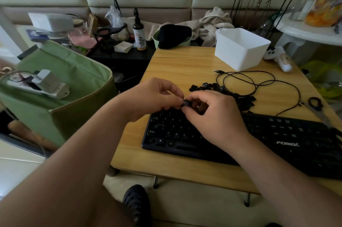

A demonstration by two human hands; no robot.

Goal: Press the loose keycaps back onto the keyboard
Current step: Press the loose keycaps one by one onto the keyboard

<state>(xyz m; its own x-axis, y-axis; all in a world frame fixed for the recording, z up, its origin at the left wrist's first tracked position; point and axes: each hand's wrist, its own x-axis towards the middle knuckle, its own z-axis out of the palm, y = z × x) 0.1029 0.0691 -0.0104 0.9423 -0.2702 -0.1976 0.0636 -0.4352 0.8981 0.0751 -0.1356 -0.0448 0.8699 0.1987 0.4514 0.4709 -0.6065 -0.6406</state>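
Both forearms are reaching in, the left hand (153, 95) and right hand (212, 115) pinching one keycap (185, 104) between them just above the keyboard (259, 139) on the bench (185, 63), so I'd be squaring it over its switch before pushing straight down.

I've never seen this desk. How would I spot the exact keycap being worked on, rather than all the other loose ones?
Find the black keyboard on the wooden table. Above its upper left rows the left hand and right hand meet, fingertips pinching one small black keycap between them. Unlike the pile of loose keycaps lying behind the hands, it is lifted off the table.
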